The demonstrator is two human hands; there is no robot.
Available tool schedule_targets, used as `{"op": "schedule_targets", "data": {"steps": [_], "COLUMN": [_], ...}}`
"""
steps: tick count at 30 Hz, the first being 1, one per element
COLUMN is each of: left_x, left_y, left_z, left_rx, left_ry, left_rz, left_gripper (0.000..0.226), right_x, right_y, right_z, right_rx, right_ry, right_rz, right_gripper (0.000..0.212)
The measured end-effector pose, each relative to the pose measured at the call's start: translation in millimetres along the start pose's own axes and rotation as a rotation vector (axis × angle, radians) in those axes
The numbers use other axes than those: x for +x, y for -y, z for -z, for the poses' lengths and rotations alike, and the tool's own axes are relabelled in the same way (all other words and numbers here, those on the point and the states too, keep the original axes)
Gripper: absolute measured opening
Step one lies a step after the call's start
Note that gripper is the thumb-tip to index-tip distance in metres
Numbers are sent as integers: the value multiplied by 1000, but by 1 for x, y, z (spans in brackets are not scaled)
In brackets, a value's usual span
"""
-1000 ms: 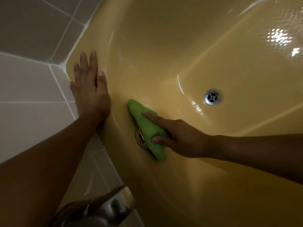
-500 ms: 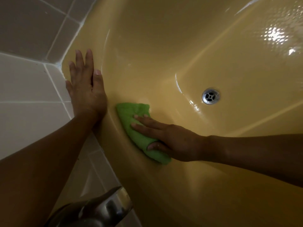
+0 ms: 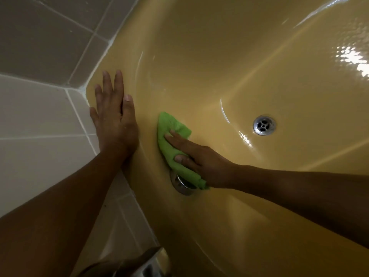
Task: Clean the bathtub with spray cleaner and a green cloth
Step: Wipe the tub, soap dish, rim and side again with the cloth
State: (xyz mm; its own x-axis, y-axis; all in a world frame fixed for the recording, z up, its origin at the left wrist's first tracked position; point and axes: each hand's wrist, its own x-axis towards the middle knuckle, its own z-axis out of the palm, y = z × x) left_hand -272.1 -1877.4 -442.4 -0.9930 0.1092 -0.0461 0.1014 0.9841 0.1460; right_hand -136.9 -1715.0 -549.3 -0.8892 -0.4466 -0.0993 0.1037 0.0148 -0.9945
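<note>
Right hand (image 3: 201,160) flat-fingered, pressing green cloth (image 3: 169,126) against wall of yellow bathtub (image 3: 219,56); left hand (image 3: 114,124) spread flat on rim

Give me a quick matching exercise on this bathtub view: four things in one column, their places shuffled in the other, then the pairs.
Things:
1. green fabric cloth
2. round metal floor drain
3. left hand
4. round chrome overflow fitting

Places:
A. flat on the rim of the glossy yellow bathtub
B. in the tub floor, uncovered
C. on the tub wall, partly under the cloth
D. pressed to the tub wall under the right hand

Pairs: 1-D, 2-B, 3-A, 4-C.
</note>
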Motion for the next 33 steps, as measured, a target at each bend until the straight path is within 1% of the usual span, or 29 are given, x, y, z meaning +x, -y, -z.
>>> {"op": "schedule_targets", "data": {"steps": [3,7,13,15,18,20,23,27,30,33], "left_x": [1,3,9,13,20,24,29,41,55,65], "left_y": [-1,-2,-1,0,2,1,0,-7,-16,-23], "left_z": [1,3,2,2,3,4,4,3,3,3], "left_rx": [-12,-21,-10,-15,-24,-30,-12,41,74,83], "left_ry": [7,8,15,16,15,15,20,50,64,77], "left_rz": [7,15,-33,-65,-126,-157,-195,-263,-306,-349], "left_gripper": [53,53,54,54,53,53,54,58,61,64], "right_x": [44,95,129,134,148,161,176,179,173,155], "right_y": [3,-6,-21,-15,6,17,13,-18,-57,-101], "right_z": [-3,4,13,15,25,35,41,46,44,31], "right_rx": [22,79,162,120,-39,-110,-124,-77,21,90], "right_ry": [-105,-341,-599,-632,-670,-751,-863,-902,-861,-740], "right_rz": [11,-5,-36,30,240,285,228,111,-50,-201], "right_gripper": [67,72,72,72,69,69,72,78,78,76]}}
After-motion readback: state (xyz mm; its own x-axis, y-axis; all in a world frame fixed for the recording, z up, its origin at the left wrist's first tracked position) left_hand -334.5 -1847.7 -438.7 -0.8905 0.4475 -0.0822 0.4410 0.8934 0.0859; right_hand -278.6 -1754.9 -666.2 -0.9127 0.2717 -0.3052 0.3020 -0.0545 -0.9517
